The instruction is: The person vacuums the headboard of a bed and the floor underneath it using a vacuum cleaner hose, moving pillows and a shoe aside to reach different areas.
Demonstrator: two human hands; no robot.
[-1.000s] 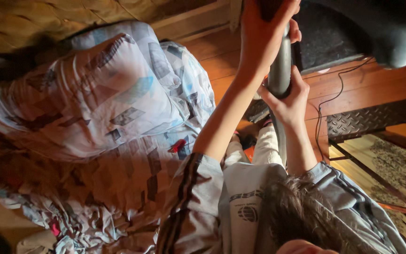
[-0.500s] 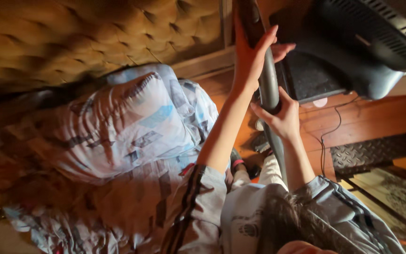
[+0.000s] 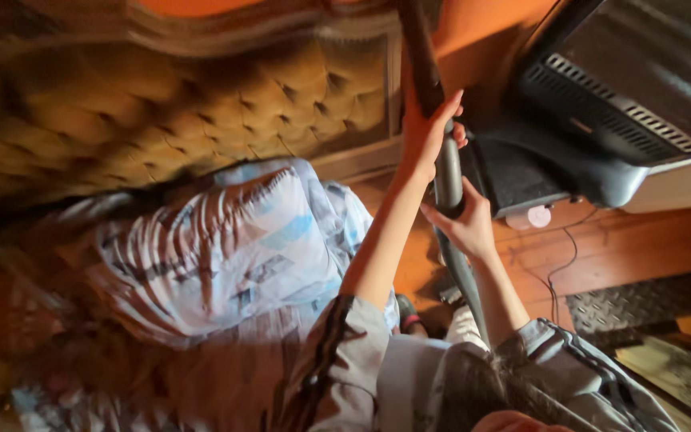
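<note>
A long grey tube [image 3: 447, 172] runs up the middle of the view, darker at its upper end. My left hand [image 3: 425, 132] is wrapped around it high up, fingers across the tube. A short way below, my right hand [image 3: 464, 226] grips the same tube from the right side. Both forearms reach up out of grey striped sleeves [image 3: 337, 352]. The tube's lower part passes down behind my right arm and out of sight.
A pillow in a blue and grey patterned cover [image 3: 217, 248] lies on the bed at left, under a tufted mustard headboard [image 3: 161, 112]. A black screen on a stand [image 3: 617, 96] is at right. A thin cable [image 3: 560, 272] and a metal tread plate [image 3: 641, 304] lie on the wooden floor.
The view has tilted upward, showing more headboard and screen. Both hands have stayed on the tube and sit lower in the picture than before.
</note>
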